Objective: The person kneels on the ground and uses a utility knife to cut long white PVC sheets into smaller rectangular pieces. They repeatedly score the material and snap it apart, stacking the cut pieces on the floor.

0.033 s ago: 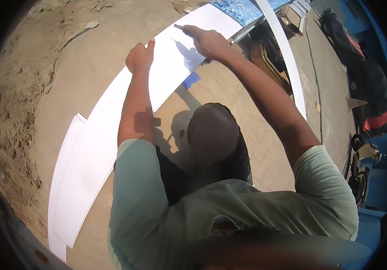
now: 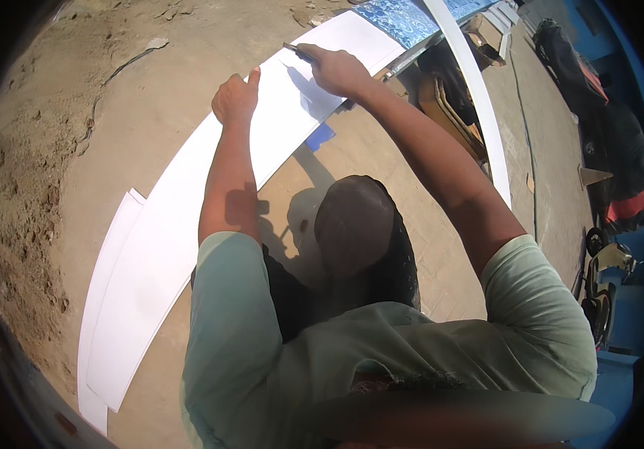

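A long white panel (image 2: 179, 217) stretches from the lower left to the top middle, its outline bent by the lens. At its far edge my left hand (image 2: 235, 99) is closed round the rim, thumb on top and the other fingers partly hidden. My right hand (image 2: 340, 73) is closed on a slim dark tool (image 2: 301, 53), perhaps a cutter, held over the panel's upper part. The tool's tip points left toward the far edge, and its shadow falls on the white surface. Whether the tip touches the panel I cannot tell.
Another white sheet (image 2: 99, 299) shows under the panel at lower left. A blue patterned surface (image 2: 397, 19) adjoins the panel's top end. Right of my arm are a narrow white strip (image 2: 479, 90) and a brown box-like item (image 2: 441, 112). A covered vehicle (image 2: 617, 142) stands far right; loose soil (image 2: 19, 217) lies left.
My right hand has shifted a little to the left with the tool, toward the panel's far edge. My left hand keeps its hold on the rim, nearly unmoved.
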The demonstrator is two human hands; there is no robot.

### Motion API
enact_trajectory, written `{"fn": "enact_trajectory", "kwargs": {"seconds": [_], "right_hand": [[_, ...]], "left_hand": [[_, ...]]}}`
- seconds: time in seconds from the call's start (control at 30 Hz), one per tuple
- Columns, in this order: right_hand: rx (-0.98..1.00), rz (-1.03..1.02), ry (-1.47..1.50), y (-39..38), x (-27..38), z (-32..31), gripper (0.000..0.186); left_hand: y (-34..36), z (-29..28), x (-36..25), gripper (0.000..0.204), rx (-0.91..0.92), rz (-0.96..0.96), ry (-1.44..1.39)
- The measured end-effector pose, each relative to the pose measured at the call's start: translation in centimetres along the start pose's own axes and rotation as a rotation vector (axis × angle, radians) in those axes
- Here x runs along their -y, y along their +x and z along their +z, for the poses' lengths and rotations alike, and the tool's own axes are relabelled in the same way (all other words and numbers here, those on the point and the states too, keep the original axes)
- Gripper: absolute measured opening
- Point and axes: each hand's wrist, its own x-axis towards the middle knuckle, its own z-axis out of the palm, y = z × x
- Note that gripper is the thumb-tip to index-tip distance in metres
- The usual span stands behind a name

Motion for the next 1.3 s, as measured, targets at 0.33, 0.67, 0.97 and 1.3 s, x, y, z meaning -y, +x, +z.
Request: {"fn": "enact_trajectory", "kwargs": {"seconds": [0.33,0.67,0.97,1.3], "right_hand": [[0.152,-0.099,-0.039,6.5,1.4,5.2,0.059],[0.568,0.029,-0.145,6.3,3.6,0.6,0.074],[0.608,0.062,-0.19,0.8,2.0,-0.6,0.077],[0.81,0.321,-0.437,-24.6,-10.5,-5.3,0.044]], "left_hand": [[1.0,0.8,-0.1,0.074,-0.102,-0.004,-0.043],[1.6,1.7,0.0,0.076,-0.072,-0.013,-0.018],[2.1,2.3,0.4,0.083,0.002,0.001,-0.024],[1.9,1.7,0.8,0.077,-0.148,0.056,0.035]]}}
